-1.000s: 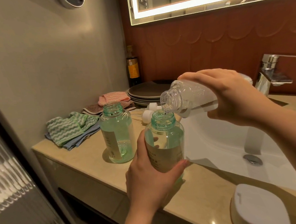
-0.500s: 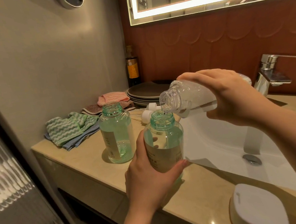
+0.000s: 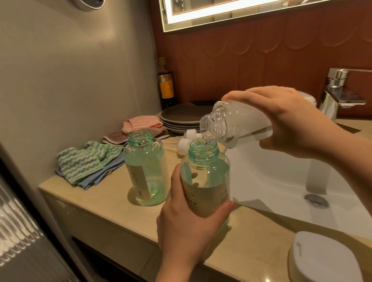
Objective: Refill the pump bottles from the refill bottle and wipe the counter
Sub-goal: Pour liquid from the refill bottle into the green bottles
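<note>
The left hand (image 3: 189,229) is wrapped around the lower part of a green pump bottle (image 3: 205,177), thumb on one side and fingers curled round the back, holding it upright at the edge of the counter (image 3: 96,208) by the sink (image 3: 275,177). The bottle's cap is off and it holds liquid to just above the label. The right hand (image 3: 292,121) grips the clear refill bottle (image 3: 231,125) around its body, tipped nearly flat with its open mouth directly above the green bottle's neck, a thin trickle falling in.

Just left of the held bottle stands a second green bottle (image 3: 147,169), also uncapped, with only a shallow layer of liquid at its bottom. Behind the two necks lie the white pump tops (image 3: 186,140). Further back from the left hand are folded cloths (image 3: 87,161), a stack of grey plates (image 3: 182,116) and a dark bottle (image 3: 166,86) in the corner. Beyond the right hand is the tap (image 3: 339,94); close below its wrist sits a white lidded dish (image 3: 324,261).
</note>
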Demonstrator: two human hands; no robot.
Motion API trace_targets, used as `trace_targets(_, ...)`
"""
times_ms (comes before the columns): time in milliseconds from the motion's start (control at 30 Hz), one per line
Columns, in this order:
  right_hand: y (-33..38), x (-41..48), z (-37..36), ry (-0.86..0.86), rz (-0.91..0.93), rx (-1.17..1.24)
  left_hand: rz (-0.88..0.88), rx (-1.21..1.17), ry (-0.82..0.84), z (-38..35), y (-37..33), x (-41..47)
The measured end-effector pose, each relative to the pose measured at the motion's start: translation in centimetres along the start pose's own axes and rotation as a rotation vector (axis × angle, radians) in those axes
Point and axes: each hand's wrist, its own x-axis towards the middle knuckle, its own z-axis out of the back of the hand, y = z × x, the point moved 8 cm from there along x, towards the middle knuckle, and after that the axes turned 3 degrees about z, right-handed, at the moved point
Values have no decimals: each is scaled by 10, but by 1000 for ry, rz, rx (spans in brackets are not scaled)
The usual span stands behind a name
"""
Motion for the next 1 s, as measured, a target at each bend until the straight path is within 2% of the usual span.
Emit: trace_targets(1000, -1, 0, -1, 10, -10, -12, -5, -16, 1, -1, 0, 0)
